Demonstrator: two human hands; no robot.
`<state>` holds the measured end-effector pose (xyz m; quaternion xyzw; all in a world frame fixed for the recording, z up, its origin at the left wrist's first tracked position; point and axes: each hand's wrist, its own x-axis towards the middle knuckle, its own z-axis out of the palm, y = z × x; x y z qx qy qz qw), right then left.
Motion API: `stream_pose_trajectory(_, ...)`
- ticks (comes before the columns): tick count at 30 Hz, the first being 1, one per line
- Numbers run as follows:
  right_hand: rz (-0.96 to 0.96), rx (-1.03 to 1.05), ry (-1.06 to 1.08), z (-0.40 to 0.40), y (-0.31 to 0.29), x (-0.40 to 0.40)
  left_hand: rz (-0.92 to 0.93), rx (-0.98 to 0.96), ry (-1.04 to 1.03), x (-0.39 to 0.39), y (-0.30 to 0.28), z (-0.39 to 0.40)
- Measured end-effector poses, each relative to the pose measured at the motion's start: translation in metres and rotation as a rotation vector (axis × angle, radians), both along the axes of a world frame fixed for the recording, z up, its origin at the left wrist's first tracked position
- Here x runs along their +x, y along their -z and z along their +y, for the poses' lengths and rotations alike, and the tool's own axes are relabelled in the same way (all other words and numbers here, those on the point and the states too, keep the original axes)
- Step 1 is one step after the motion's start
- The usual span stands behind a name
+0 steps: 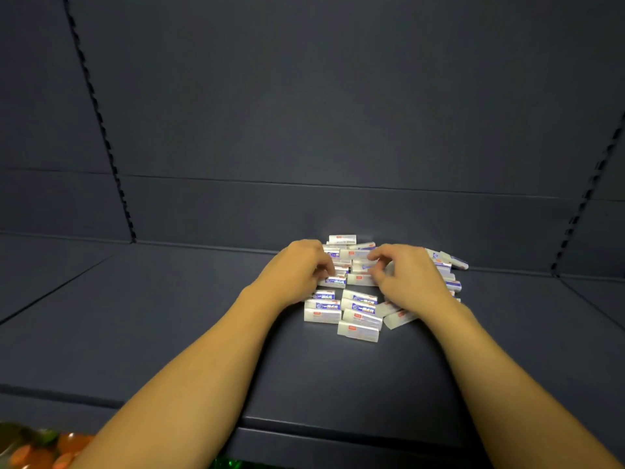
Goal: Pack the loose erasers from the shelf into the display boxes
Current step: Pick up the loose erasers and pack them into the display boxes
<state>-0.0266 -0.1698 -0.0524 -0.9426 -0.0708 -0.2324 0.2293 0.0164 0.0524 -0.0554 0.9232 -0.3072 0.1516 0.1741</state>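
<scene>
White erasers (358, 313), blue/red labels unreadable; L hand (297, 275) & R hand (411, 279) grip pinching some.

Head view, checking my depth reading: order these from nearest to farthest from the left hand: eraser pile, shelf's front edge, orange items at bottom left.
1. Eraser pile: under the left hand's fingers.
2. Shelf's front edge: below, toward the camera.
3. Orange items: bottom-left corner, blurred.

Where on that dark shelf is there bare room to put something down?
The shelf is bare left of the left hand, out to the slotted upright, and in front of the eraser pile between the forearms. It is crowded at the back middle, where both the left and right hand curl into the erasers.
</scene>
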Motion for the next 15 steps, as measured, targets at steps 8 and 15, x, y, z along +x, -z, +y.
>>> stream_pose_trajectory(8,-0.031,-0.022,0.063,-0.005,-0.005,-0.001,0.037,0.013,-0.015,0.003,0.003,-0.008)
stream_pose_trajectory(15,-0.005,-0.018,0.023,-0.002,-0.005,-0.007,0.055,0.007,-0.068,-0.001,0.0,-0.011)
